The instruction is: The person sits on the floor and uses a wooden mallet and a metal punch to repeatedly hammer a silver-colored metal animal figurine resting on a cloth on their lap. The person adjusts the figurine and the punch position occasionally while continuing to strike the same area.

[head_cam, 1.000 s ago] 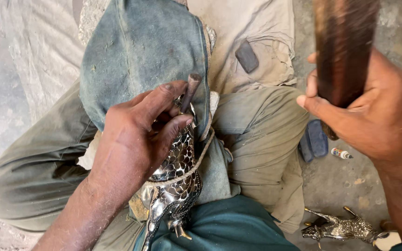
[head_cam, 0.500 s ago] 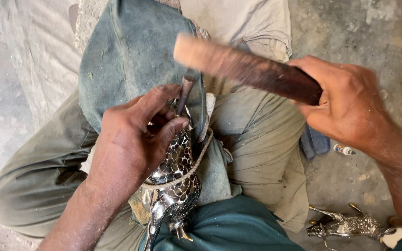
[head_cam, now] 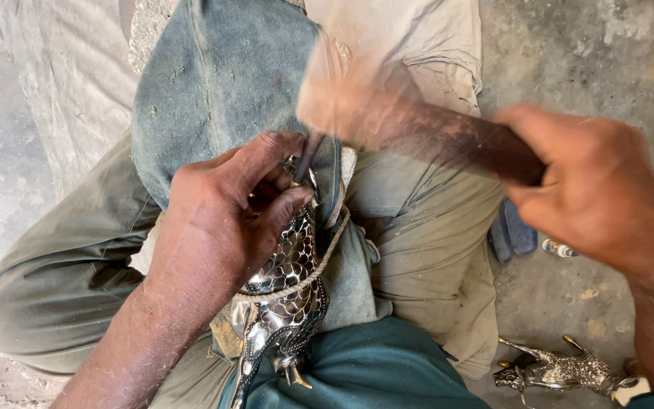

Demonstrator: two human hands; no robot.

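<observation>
My left hand (head_cam: 225, 220) pinches a thin metal punch (head_cam: 306, 155) upright against a shiny silver figure (head_cam: 281, 295) with a scale pattern. A cord (head_cam: 319, 265) ties the figure onto a blue-grey padded block (head_cam: 221, 83) that rests on my lap. My right hand (head_cam: 596, 193) grips a dark wooden mallet stick (head_cam: 410, 121). Its pale end is blurred with motion just above and to the right of the punch's top.
My legs in olive trousers (head_cam: 418, 235) spread over a concrete floor (head_cam: 592, 60). A second silver animal figure (head_cam: 562, 371) lies on the floor at lower right. A small tube (head_cam: 560, 248) and a dark blue object (head_cam: 512, 235) lie near my right knee.
My right hand has swung the wooden stick down from upright to nearly level, and its end now reaches the punch. My left hand stays on the punch and figure.
</observation>
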